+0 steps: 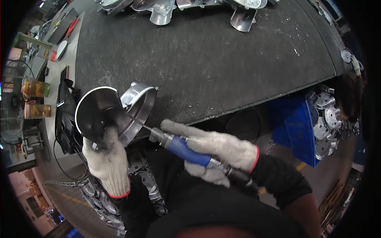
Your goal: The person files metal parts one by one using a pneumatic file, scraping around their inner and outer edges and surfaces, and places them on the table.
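we held metal housing (99,107) at near edge of dark table (198,67); left hand (106,160) curled closed on its wall, probably to steady. right hand (222,148) wrapped blue tool (182,148), forefinger extended, seemingly for guiding.

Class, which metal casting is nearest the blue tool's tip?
The casting in the left hand; the far castings on the table lie well away.

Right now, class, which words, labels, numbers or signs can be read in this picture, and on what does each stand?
None can be read.
Blue handheld tool: no legible marking.
Metal part: no legible marking.
Blue crate: no legible marking.
Amber containers: too small and blurred.
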Motion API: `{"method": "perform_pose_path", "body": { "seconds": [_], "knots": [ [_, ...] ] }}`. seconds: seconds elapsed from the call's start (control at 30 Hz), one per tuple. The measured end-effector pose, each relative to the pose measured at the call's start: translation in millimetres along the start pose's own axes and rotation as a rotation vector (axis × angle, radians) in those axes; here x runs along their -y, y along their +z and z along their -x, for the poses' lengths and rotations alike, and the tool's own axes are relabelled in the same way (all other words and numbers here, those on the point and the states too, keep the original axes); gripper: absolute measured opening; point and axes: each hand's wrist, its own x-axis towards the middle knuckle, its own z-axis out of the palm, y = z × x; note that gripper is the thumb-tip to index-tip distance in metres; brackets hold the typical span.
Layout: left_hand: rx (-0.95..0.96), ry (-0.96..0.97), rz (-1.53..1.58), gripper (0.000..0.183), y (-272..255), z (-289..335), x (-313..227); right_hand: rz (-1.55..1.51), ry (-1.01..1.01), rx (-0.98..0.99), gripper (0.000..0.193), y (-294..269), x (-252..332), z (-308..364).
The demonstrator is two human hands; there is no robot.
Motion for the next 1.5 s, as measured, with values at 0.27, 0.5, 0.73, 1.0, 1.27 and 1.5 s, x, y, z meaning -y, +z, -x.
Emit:
{"method": "perform_pose_path", "body": {
  "seconds": [0.27, 0.5, 0.73, 1.0, 1.27, 1.5],
  "knots": [
    [0.027, -0.070, 0.179, 0.050, -5, 0, 2, 1.687, -0.145, -0.306, 0.066, 22, 26, -1],
    [0.017, -0.062, 0.117, 0.044, -1, 1, 9, 2.480, -0.553, -0.677, 0.059, 40, 31, 9],
    [-0.038, 0.159, 0.067, 0.044, 1, 5, 11, 1.395, -0.007, -0.302, 0.065, 26, 44, -5],
    [0.034, 0.081, 0.213, 0.048, 2, 7, 11, 0.103, 0.116, -0.050, 0.080, 2, 12, -2],
    [0.066, 0.081, 0.192, 0.048, -1, 0, 7, 0.891, 0.246, -0.349, 0.072, 25, 28, -1],
    [-0.051, 0.034, 0.006, 0.042, 5, 2, 9, 2.560, -0.448, -0.753, 0.062, 39, 21, 7]
  ]
}}
